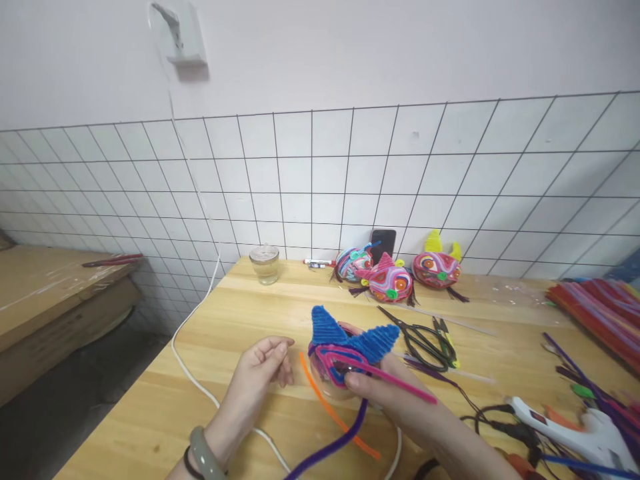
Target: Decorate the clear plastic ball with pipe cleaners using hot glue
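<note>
My right hand [395,393] holds a round pipe-cleaner figure [345,350] with two blue ears, pink and purple coils on its front. A pink pipe cleaner [405,385] sticks out to the right under my thumb, a purple one [335,443] hangs down toward me, and an orange one [330,410] lies on the table below. My left hand [260,377] hovers just left of the figure, fingers loosely curled, holding nothing. A bracelet sits on that wrist.
Three finished colourful figures [390,280] stand at the back by a phone [383,244] and a glass jar [265,263]. Black scissors [423,340] lie right of my hands. A white glue gun [575,423], loose pipe cleaners [595,303] and a white cable [193,377] are around.
</note>
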`<state>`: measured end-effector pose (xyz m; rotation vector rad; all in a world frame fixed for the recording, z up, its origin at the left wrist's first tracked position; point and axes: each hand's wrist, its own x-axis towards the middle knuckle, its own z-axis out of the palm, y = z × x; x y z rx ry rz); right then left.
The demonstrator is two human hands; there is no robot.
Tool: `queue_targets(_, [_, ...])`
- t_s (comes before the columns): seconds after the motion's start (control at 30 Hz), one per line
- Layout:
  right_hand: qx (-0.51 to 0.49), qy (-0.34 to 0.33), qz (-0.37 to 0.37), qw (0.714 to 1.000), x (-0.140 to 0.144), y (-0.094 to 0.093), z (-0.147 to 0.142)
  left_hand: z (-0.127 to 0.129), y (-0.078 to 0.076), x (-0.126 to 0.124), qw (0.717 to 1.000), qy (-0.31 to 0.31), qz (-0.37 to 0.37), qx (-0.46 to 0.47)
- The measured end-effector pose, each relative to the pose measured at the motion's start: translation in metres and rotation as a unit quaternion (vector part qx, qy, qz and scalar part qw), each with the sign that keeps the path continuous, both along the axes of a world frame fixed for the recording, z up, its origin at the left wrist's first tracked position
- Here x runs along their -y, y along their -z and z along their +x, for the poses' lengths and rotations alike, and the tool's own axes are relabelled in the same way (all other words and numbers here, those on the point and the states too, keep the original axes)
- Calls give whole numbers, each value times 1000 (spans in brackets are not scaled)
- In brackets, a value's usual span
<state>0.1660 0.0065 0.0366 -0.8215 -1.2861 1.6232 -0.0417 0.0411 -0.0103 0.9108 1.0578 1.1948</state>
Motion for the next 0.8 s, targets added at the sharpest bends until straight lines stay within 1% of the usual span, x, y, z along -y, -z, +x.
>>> queue_targets(0.17, [10, -6, 10, 1000, -1, 0, 1, 0, -4, 1, 999, 4, 2, -33])
queue_targets(0.37, [14, -12, 13, 1000, -1, 3, 3, 1, -3, 2, 999, 1, 6, -42])
queue_targets(0.57, [22, -9, 27, 999, -2, 4, 4, 1, -2, 3, 1000, 13, 7, -21])
queue_targets(0.8, [24, -14, 34, 999, -2, 9, 5, 1, 0, 3, 999, 15, -4, 33])
